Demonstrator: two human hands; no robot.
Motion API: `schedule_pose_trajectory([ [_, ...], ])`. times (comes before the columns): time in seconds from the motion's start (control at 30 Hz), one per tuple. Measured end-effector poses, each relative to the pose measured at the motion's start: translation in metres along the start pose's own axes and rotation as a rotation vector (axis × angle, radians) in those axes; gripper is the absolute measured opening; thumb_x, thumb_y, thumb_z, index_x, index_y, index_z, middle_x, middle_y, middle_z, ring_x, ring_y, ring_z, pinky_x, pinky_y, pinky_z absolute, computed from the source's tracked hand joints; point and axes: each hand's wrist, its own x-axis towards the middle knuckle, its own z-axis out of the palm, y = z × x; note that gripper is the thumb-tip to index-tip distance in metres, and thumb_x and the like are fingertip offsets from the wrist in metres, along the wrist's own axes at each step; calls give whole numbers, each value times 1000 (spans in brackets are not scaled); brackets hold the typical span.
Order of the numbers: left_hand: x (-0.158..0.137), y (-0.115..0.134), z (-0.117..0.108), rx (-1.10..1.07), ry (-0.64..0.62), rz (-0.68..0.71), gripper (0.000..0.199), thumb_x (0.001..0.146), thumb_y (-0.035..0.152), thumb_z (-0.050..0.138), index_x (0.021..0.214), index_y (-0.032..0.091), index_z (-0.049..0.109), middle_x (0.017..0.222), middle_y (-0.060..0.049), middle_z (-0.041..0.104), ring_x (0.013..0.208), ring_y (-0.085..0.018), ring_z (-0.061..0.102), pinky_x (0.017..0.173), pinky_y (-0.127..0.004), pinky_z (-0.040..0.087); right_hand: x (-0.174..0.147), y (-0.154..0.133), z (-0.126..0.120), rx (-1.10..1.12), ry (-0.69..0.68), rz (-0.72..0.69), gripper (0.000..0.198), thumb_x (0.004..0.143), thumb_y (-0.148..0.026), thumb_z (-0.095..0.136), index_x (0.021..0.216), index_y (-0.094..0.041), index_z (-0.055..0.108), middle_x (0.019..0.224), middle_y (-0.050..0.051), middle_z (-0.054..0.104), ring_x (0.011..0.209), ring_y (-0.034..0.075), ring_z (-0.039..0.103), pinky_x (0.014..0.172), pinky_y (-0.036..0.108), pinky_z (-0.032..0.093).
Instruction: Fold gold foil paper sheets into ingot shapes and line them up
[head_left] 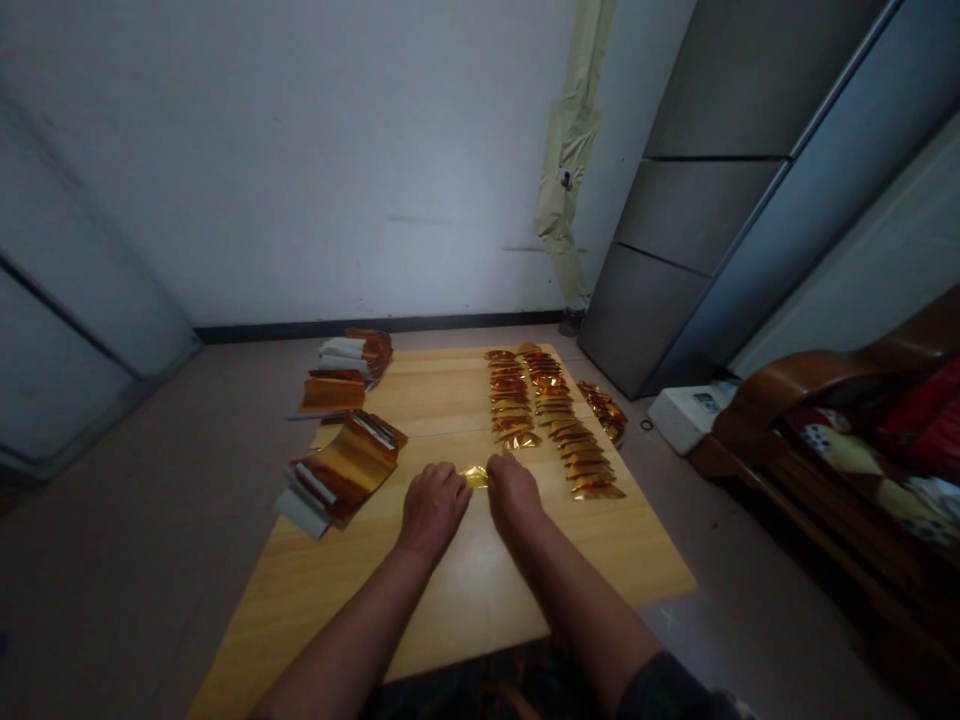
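Between my two hands, low over the middle of the wooden table [465, 590], is a small piece of shiny gold foil paper [477, 477]. My left hand [435, 508] has its fingers closed on the left end of the foil paper. The right end is gripped by my right hand [514, 492], also closed; its fingertips are partly hidden. Just beyond my right hand lie rows of folded gold foil pieces [511, 400]. To the left of my left hand sits a fanned stack of gold-and-white paper sheets [349, 465].
Another pile of paper sheets [345, 370] lies at the table's back left edge. A heap of gold pieces [602, 408] is beside the right edge. A grey refrigerator [675, 210], a white box [684, 418] and a wooden bench [750, 420] stand to the right, a wall [337, 170] behind.
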Motion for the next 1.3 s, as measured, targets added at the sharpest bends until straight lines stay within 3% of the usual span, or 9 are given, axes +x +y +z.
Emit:
schedule_pose_trajectory([
  [0.4,3,-4,6,-35,39,31,21,92,27,48,97,20,67,96,-7,64,93,-22,52,83,-34,40,-13,4,4,-4,35,-115,17,95,-28,46,99,-24,62,103,2,59,76,12,57,61,24,30],
  [0.6,1,-6,4,-74,61,10,24,91,28,52,111,24,64,101,-6,65,96,-22,52,82,-35,38,-12,10,4,26,22,-172,16,93,-33,51,98,-25,64,100,1,58,76,11,56,62,23,31],
  [1.07,2,-7,8,9,79,60,26,96,28,42,99,20,67,93,-7,63,90,-21,52,79,-34,39,-14,11,8,-5,71,-203,21,98,-33,45,96,-23,64,98,1,59,76,10,57,62,22,32],
  [1.3,1,-11,19,-7,248,114,24,95,20,43,88,18,65,93,-8,63,87,-20,53,78,-33,43,-12,7,16,-49,139,-213,15,96,-24,47,94,-21,62,96,2,59,71,11,55,60,23,30],
])
